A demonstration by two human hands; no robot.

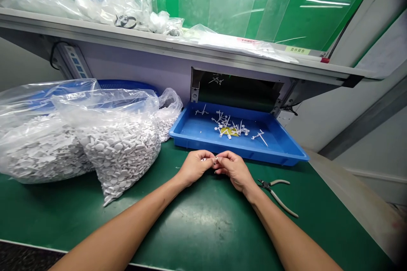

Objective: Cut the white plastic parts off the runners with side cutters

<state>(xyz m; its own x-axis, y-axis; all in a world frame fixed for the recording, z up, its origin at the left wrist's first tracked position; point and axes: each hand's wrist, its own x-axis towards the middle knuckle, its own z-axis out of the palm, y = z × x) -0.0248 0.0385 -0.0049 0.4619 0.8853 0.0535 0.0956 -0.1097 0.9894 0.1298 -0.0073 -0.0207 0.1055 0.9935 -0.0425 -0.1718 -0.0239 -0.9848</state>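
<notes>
Now then, our left hand (193, 167) and right hand (234, 170) pinch a tiny white plastic piece (215, 159) between the fingertips, just in front of the blue plastic tray (241, 149); pliers (275, 194) lie right of it, a bag of white plastic parts (119, 152) left.

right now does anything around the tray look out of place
Yes: a small white plastic molded piece lies in the dark opening above the blue plastic tray. It looks stray because it sits apart from the similar pieces in the tray.
</notes>
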